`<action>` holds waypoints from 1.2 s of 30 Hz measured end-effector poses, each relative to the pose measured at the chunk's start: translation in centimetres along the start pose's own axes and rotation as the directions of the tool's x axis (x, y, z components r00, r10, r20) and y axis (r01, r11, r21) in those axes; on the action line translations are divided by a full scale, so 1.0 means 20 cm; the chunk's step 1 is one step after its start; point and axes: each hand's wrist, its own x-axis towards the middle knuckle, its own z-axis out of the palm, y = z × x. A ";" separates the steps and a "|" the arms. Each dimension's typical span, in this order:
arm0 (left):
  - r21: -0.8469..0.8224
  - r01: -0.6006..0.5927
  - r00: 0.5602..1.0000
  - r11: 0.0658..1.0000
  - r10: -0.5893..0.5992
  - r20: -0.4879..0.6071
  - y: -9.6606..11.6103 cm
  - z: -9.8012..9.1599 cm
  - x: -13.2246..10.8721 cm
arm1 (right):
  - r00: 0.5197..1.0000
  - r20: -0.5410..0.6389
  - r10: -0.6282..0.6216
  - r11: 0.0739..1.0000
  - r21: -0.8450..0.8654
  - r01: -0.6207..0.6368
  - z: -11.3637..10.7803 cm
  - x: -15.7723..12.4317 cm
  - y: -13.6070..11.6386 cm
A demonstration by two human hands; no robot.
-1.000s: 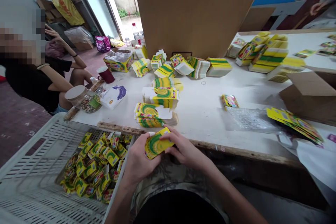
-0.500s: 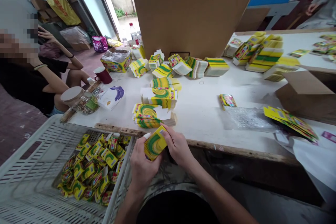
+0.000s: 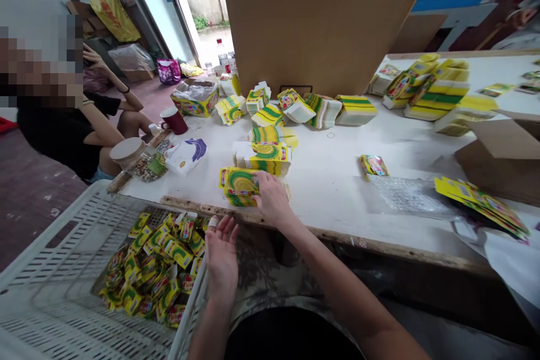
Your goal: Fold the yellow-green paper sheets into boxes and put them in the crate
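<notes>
My right hand (image 3: pixel 272 198) is over the nearest stack of flat cartons (image 3: pixel 240 199), with its fingers closed on the right end of the top flat yellow carton (image 3: pixel 238 180). That carton is yellow with a green swirl; part of it is hidden under the fingers. My left hand (image 3: pixel 222 250) is open and holds nothing, palm turned up, between the table edge and the crate. One of its fingers has a white wrap on the tip. Small folded yellow boxes (image 3: pixel 145 264) lie heaped in the white plastic crate (image 3: pixel 50 275) at my left.
More carton stacks (image 3: pixel 270 152) run back along the white table (image 3: pixel 324 180) to a tall cardboard panel (image 3: pixel 324 22). A jar (image 3: pixel 147 166), a dark red mug (image 3: pixel 174 121), bubble wrap (image 3: pixel 405 197) and an open cardboard box (image 3: pixel 502 152) stand about. Another person (image 3: pixel 101 124) sits at the left.
The yellow box that both hands held is out of them. My right hand has moved forward onto the nearest stack; my left hand has opened and dropped back slightly toward the crate.
</notes>
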 end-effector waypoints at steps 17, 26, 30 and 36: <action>-0.112 -0.101 0.988 0.989 0.112 0.106 0.07 0.21 -0.08 | 0.940 0.335 0.063 0.357 0.872 -0.335 0.02 -0.45 -0.14; 0.119 -0.108 0.985 0.987 0.090 0.145 0.01 0.13 -0.05 | 0.944 0.322 0.072 0.266 0.906 -0.329 -0.08 -0.37 -0.02; 0.122 -0.124 0.991 0.985 0.118 0.057 0.01 0.13 -0.03 | 0.935 0.336 0.114 0.282 0.892 -0.355 -0.03 -0.39 -0.05; 0.130 -0.085 0.996 0.988 0.081 0.033 0.02 0.13 -0.04 | 0.934 0.289 0.211 0.367 0.862 -0.350 0.02 -0.40 -0.04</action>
